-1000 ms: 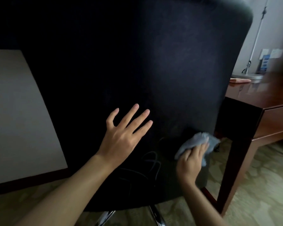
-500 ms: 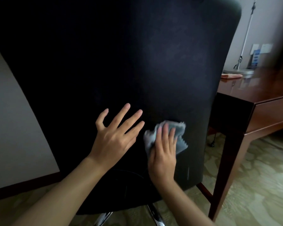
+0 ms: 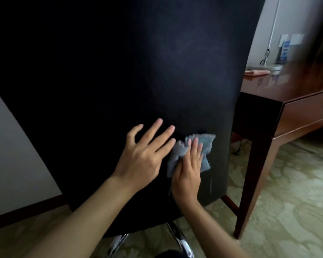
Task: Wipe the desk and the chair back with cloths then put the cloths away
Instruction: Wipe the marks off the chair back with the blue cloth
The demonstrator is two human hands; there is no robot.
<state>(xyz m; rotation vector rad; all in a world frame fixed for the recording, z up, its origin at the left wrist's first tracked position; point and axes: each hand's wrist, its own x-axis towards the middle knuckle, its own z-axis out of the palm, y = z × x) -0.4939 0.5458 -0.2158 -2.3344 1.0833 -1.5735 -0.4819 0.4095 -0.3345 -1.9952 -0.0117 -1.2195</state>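
A tall black chair back (image 3: pixel 119 71) fills most of the view. My left hand (image 3: pixel 144 157) lies flat against its lower part, fingers spread, holding nothing. Just to its right my right hand (image 3: pixel 188 170) presses a crumpled light blue cloth (image 3: pixel 205 146) onto the fabric near the chair's right edge. The cloth sticks out above and to both sides of my fingers. A second, pinkish cloth (image 3: pixel 256 72) lies on the brown wooden desk (image 3: pixel 291 84) at the right, beside a lamp base.
The silver lamp base (image 3: pixel 265 67) and its thin pole (image 3: pixel 273 28) stand on the desk near the wall. A desk drawer (image 3: pixel 308 110) faces me, and a dark desk leg (image 3: pixel 254 183) stands close to the chair. Chrome chair legs (image 3: pixel 179 239) show below, over patterned carpet (image 3: pixel 287 211).
My right hand has slid the blue cloth leftward from the chair's right edge until it lies beside my left hand. The view has shifted slightly; my left hand stays flat.
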